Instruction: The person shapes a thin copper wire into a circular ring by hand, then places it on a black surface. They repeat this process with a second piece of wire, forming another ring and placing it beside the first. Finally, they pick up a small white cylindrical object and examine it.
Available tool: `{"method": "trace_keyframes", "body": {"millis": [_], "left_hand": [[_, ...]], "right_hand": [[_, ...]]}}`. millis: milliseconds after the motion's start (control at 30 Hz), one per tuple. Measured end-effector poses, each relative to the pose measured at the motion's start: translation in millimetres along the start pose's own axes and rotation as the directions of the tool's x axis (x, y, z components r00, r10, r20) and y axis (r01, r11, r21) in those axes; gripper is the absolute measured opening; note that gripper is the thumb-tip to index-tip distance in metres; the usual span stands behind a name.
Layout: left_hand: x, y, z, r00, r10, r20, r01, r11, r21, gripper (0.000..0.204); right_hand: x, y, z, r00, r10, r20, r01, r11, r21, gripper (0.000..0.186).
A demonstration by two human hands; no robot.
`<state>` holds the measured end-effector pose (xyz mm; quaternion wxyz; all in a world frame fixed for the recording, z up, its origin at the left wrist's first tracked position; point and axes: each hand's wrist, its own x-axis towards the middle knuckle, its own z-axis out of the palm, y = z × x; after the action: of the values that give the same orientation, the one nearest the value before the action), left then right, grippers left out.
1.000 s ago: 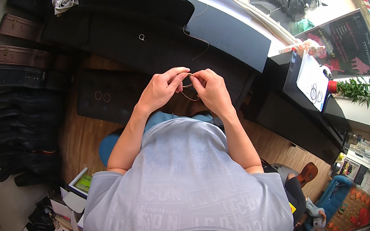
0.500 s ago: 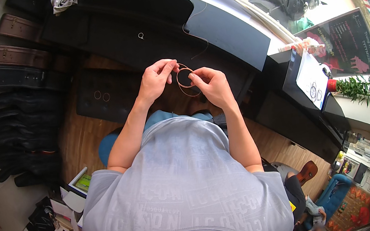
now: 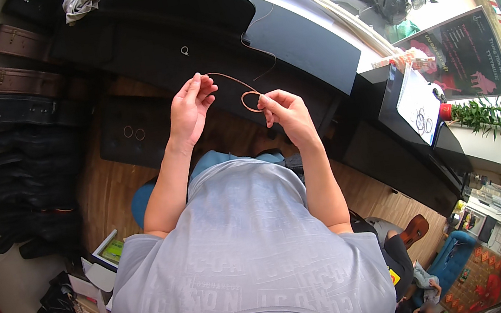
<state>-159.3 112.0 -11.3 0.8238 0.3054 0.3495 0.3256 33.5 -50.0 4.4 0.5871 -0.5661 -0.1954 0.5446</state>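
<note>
A thin copper-coloured guitar string (image 3: 243,101) is stretched between my two hands, part of it running in an arc and the rest still in a small loop. My left hand (image 3: 187,109) is raised, with thumb and fingertips pinched on one end. On the other side, my right hand (image 3: 290,117) grips the looped part between thumb and forefinger. Both hands are above the dark space in front of my body. Two more coiled strings (image 3: 140,134) lie on a black padded bench, left of my left forearm.
A small pale coil (image 3: 184,51) lies on the long black surface ahead. Black coils rest on white paper (image 3: 412,109) at right, beside a potted plant (image 3: 481,119). Instrument cases (image 3: 16,110) and black bags (image 3: 35,174) line the left wall. A person sits at lower right.
My left hand has moved left and slightly up, away from the right hand. The string's larger loop has opened into a long arc between them.
</note>
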Motion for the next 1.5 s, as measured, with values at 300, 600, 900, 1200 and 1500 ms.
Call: {"method": "trace_keyframes", "body": {"millis": [300, 600, 900, 1200, 1500], "left_hand": [[-7, 2, 1, 0.947, -0.11, 0.303, 0.05, 0.979, 0.198, 0.022], [-13, -31, 28, 0.952, 0.155, 0.263, -0.267, 0.841, 0.471, 0.02], [-15, -33, 30, 0.916, 0.332, 0.227, -0.398, 0.677, 0.619, 0.02], [-10, -26, 23, 0.96, 0.144, 0.242, -0.239, 0.869, 0.432, 0.021], [-19, -10, 28, 0.936, -0.122, 0.329, -0.056, 0.874, 0.483, 0.031]], "right_hand": [[3, 1, 3, 0.982, -0.089, -0.167, 0.08, 0.995, -0.064, 0.024], [4, 12, 14, 0.991, -0.071, -0.113, 0.083, 0.991, 0.108, 0.022], [-1, 17, 21, 0.997, -0.036, -0.064, 0.044, 0.992, 0.119, 0.022], [-1, 12, 17, 0.998, -0.07, -0.004, 0.07, 0.989, 0.127, 0.023], [-2, 14, 15, 0.998, -0.063, 0.012, 0.061, 0.987, 0.151, 0.023]]}}
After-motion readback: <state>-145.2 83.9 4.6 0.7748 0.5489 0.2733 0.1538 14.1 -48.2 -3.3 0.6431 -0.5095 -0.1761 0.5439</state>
